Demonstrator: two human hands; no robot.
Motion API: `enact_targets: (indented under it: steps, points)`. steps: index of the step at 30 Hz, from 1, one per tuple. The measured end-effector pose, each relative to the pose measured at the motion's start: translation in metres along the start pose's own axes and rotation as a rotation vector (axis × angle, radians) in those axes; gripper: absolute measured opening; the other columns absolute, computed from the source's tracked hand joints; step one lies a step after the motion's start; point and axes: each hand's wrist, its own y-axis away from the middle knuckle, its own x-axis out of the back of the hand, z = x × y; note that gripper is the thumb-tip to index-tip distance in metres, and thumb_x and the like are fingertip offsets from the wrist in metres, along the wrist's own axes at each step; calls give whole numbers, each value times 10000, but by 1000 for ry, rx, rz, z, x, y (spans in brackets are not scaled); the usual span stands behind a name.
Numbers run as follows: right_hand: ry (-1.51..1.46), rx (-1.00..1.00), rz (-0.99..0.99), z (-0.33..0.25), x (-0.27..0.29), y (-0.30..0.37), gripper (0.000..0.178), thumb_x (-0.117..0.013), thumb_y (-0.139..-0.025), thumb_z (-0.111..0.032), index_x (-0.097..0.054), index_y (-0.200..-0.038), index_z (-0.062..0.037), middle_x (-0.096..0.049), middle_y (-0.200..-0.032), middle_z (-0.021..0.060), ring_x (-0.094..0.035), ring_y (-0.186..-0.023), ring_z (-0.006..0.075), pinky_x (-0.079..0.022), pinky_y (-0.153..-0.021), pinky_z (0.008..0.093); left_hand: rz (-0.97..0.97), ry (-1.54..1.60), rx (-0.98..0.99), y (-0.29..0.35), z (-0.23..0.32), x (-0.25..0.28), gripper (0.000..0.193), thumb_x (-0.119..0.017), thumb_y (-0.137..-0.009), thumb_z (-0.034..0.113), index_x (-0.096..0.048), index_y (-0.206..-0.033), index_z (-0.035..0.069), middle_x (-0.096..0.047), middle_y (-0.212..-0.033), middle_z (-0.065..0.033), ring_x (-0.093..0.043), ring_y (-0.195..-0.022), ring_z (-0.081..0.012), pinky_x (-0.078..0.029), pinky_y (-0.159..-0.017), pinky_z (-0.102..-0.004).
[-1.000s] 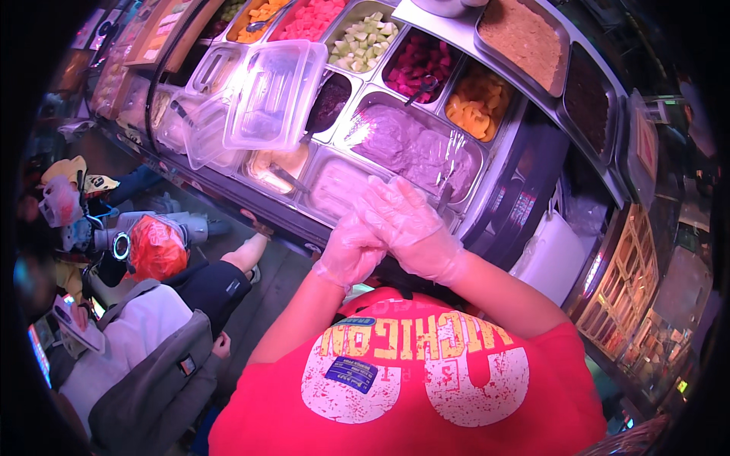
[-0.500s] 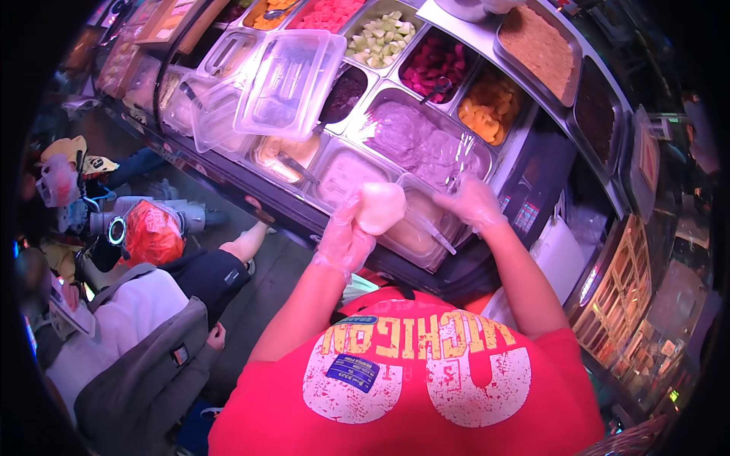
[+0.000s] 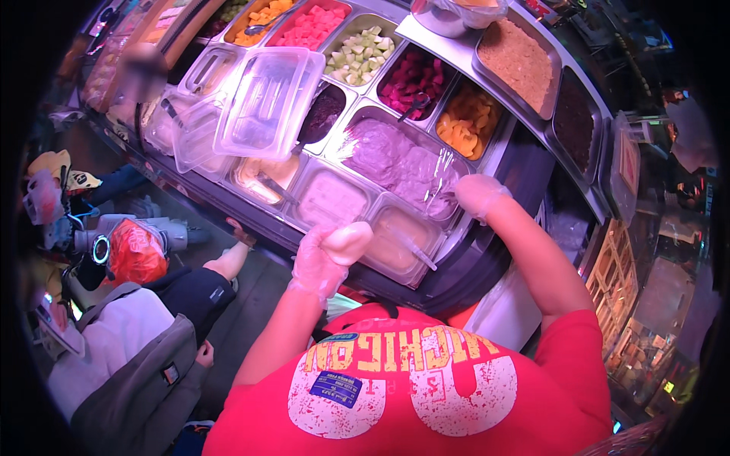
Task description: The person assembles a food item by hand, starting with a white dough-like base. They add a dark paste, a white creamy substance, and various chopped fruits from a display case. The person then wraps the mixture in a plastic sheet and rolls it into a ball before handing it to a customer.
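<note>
My left hand (image 3: 315,266), in a clear plastic glove, holds a soft, flat, whitish round piece (image 3: 348,242) that looks like a dough skin, in front of the nearest trays. My right hand (image 3: 482,198), gloved too, is closed at the right edge of the tray of purple paste (image 3: 395,161). A shiny metal utensil (image 3: 442,185) stands in the paste against its fingers; its grip end is hidden by the hand. Nearest my left hand are a tray of pale pinkish filling (image 3: 331,196) and a tray of beige filling (image 3: 395,235) with a clear-handled utensil (image 3: 420,253) in it.
Beyond lie trays of cut fruit: dark red cubes (image 3: 414,80), orange pieces (image 3: 468,121), pale green cubes (image 3: 360,55). Clear plastic containers (image 3: 266,106) sit stacked on the left. A crumb tray (image 3: 517,64) rests on the raised right shelf. People stand beyond the counter's left edge.
My right hand has gone from loosely spread fingers to closed at the utensil in the purple paste. My left hand has drawn back toward me, and the round piece is tilted flatter.
</note>
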Motion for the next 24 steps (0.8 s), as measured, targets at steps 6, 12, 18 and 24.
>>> enact_targets:
  steps: [6, 12, 18, 24]
  points:
    - [82, -108, 104, 21, 13, -5, 255, -571, -902, -93, -789, -1015, -24, -762, -1052, 188, -747, -984, 365, -602, -827, 461, -47, -55, 6, 0, -3, -25, 427, -568, -1033, 235, -557, -1321, -81, -653, -1291, -227, -657, -1198, -366, -508, -1103, -485]
    - [-70, -76, 183, 26, -28, -44, 279, -536, -935, -134, -767, -1001, 9, -744, -1024, 238, -732, -966, 410, -589, -844, 494, -196, -100, 42, -9, -19, -39, 446, -529, -1085, 287, -543, -1346, -74, -636, -1341, -231, -642, -1243, -357, -489, -1134, -478]
    - [-163, 51, 225, 25, -52, -54, 258, -528, -920, -123, -764, -952, -24, -734, -999, 253, -727, -952, 410, -581, -857, 503, -313, 27, 147, -17, -23, -30, 629, -464, -1074, 524, -562, -1354, -31, -638, -1358, -236, -619, -1277, -386, -457, -1157, -531]
    - [-220, -58, 54, 23, -43, -54, 271, -621, -846, -162, -774, -991, 7, -715, -1070, 285, -702, -1017, 445, -562, -908, 482, -422, 60, 186, -3, 7, -38, 778, -480, -1011, 673, -675, -1179, -62, -741, -1167, -210, -710, -1130, -335, -522, -1079, -450]
